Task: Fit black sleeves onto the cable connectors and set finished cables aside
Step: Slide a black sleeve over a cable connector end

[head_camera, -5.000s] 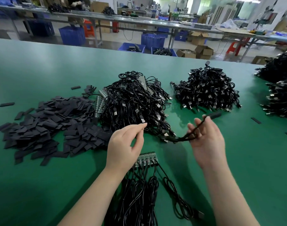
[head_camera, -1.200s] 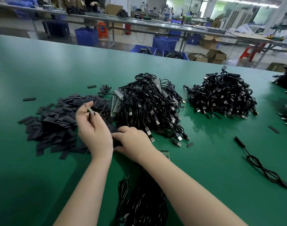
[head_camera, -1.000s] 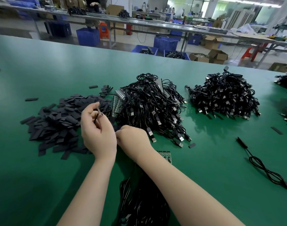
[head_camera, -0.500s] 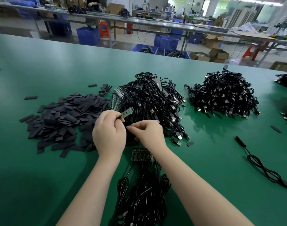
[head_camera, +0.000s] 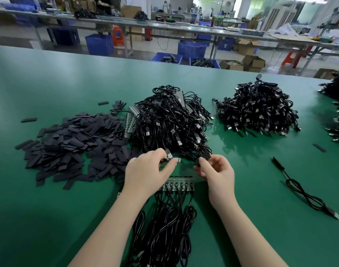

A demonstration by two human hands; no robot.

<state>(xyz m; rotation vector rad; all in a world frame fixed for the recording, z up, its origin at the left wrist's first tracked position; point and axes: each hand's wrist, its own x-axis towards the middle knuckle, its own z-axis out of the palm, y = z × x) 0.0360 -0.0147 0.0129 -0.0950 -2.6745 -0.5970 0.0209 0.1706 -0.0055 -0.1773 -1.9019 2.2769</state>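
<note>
My left hand [head_camera: 145,175] pinches a small green connector board [head_camera: 173,160] at a cable's end. To its right, my right hand [head_camera: 216,173] pinches a black sleeve [head_camera: 203,158], a short gap away from the board. Below both hands a row of connector boards [head_camera: 179,183] lies on a bundle of black cables [head_camera: 164,228]. A heap of flat black sleeves [head_camera: 74,147] spreads at the left. One sleeved cable [head_camera: 303,191] lies alone at the right.
Two big piles of black cables sit behind my hands, one central [head_camera: 172,120] and one to the right [head_camera: 259,110]. More cable piles [head_camera: 338,105] crowd the far right edge. The green table [head_camera: 49,218] stretches left. Stray sleeves [head_camera: 319,148] lie loose.
My hands have come back from the sleeve heap to the middle. The left now holds a connector board out to the right and the right holds a sleeve facing it.
</note>
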